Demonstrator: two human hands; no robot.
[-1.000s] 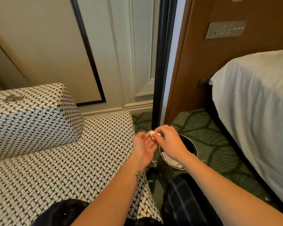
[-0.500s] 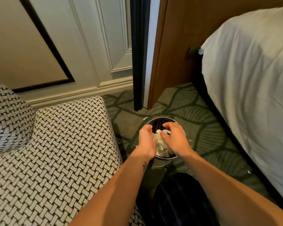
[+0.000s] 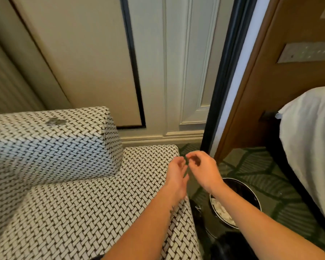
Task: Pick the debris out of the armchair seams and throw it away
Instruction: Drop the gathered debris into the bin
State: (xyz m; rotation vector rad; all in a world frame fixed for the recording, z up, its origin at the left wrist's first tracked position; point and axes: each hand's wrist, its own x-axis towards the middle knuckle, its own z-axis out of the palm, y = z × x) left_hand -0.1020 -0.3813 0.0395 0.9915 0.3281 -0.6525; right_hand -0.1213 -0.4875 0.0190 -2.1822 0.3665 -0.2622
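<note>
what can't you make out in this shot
Head view only:
1. Bin: right forearm covers part of it, so its contents show only partly.
2. Right hand: whether it pinches anything is too small to tell.
3. Grey patch on the armrest: blurred, unidentifiable.
4. Armchair seam: anything inside is hidden in the fold.

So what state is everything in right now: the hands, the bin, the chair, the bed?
left hand: nothing visible in it, fingers relaxed, above the seat's edge.
right hand: nothing visible in it, fingers loosely curled.
bin: upright on the carpet, no lid, white scraps inside.
armchair: small blurred grey patch on its armrest.
bed: covered with a white sheet.
</note>
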